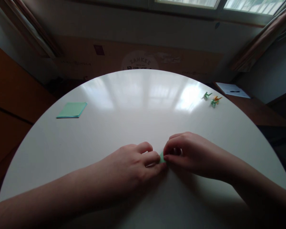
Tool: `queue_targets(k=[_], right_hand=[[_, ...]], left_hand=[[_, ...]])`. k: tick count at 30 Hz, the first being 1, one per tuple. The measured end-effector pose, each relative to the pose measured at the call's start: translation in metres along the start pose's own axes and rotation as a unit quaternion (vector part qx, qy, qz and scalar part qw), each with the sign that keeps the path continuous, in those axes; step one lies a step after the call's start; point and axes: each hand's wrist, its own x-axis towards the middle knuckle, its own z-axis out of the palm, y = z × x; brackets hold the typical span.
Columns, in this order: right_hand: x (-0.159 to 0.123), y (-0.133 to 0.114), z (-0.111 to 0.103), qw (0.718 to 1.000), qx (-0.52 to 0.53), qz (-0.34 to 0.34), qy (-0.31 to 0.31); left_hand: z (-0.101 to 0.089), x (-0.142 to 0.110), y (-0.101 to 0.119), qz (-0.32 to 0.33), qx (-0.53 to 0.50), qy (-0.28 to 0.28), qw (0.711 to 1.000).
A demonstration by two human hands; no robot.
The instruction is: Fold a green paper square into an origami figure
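A small piece of folded green paper [162,157] shows between my two hands, low in the middle of the white table [114,127]. My left hand [143,162] closes on its left side, thumb and fingers bent round it. At the paper's right edge, my right hand [181,151] pinches it between thumb and fingertips. Most of the paper is hidden by my fingers, so its full shape does not show.
On the left of the table lies a stack of green paper squares [71,110]. Near the right rim stand small folded paper figures, green [207,95] and orange [216,99]. Beyond the rim at right, a white sheet [232,90] with a dark pen lies on a brown surface.
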Motion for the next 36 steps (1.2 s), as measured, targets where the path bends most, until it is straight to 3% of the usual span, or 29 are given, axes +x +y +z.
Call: queue_targets(k=[21,36], right_hand=[[0.0011,-0.008,0.0022,0.995,-0.1,-0.006,-0.011],[-0.0007,-0.0055,0.0008,0.996,-0.084,-0.015,-0.009]], left_hand=[[-0.0006,0.001,0.0013,-0.003,0.0,0.014,1.0],[-0.0031,-0.0018,0.0027,-0.009,-0.012,0.003,1.0]])
